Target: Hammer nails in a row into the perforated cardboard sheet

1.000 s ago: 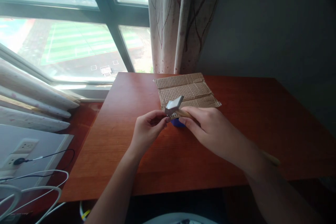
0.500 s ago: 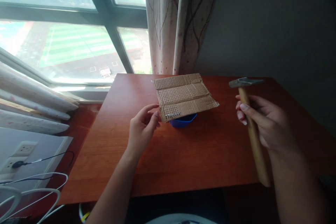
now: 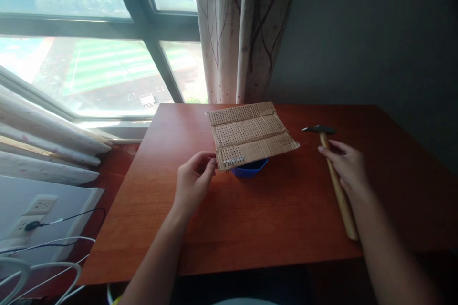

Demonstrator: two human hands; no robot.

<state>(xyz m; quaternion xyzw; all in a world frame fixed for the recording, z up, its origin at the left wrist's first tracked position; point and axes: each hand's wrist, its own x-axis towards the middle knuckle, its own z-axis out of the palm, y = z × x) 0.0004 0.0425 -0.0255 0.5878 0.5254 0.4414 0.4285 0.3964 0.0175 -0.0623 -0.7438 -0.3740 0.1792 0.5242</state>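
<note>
A perforated cardboard sheet (image 3: 250,133) lies on the red-brown table (image 3: 272,219), its near edge propped on a blue bowl (image 3: 249,169). A short row of small metal nails (image 3: 234,159) sits in its near-left corner. My left hand (image 3: 193,183) hovers just left of that corner, fingers loosely curled and apart, holding nothing. A hammer (image 3: 334,176) with a wooden handle lies on the table to the right, its dark head pointing away from me. My right hand (image 3: 345,167) rests over the handle just below the head, fingers wrapped on it.
A patterned curtain (image 3: 243,33) hangs behind the table beside a large window (image 3: 89,57). At the left stand a white unit with a wall socket (image 3: 36,205), a plugged-in black cable and white cables (image 3: 46,267). A dark grey wall closes the right side.
My right hand has carried the hammer from over the cardboard out to the right and lowered it onto the table. My left hand has drawn slightly back from the cardboard's corner.
</note>
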